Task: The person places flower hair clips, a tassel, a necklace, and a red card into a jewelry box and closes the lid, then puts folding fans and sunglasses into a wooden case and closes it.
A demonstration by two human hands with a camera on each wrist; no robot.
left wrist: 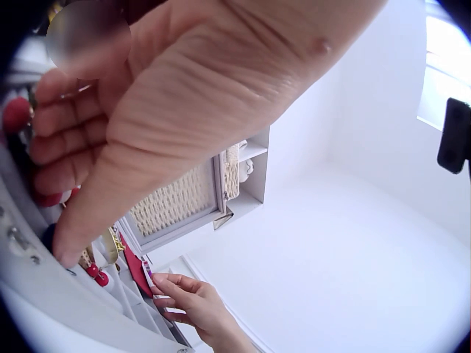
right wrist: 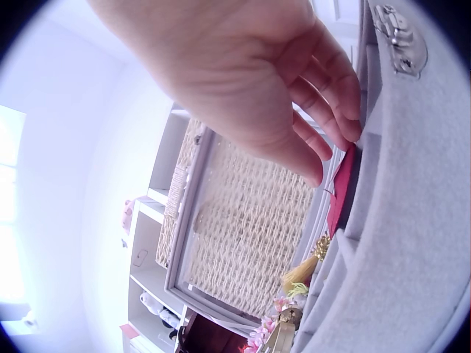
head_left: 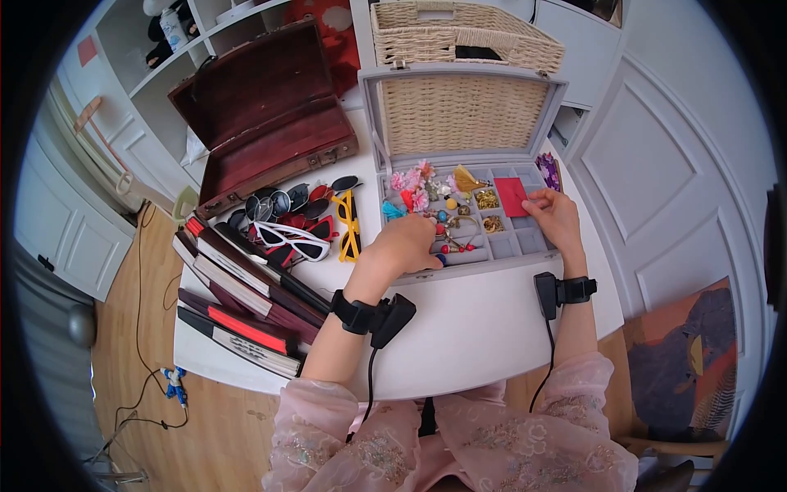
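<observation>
Red packet [head_left: 511,198] | right hand [head_left: 556,220] at its edge, left hand [head_left: 402,245] apart | between hands

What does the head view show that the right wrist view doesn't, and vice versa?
Head view only: the sunglasses, the stacked books and the left hand, over the box's contents.

Right wrist view only: a bright window and a small pink item by the shelves, too blurred to identify.

Both: the right hand at the red packet, the gray compartment box, pink flowers, the yellow tassel and the woven basket.
</observation>
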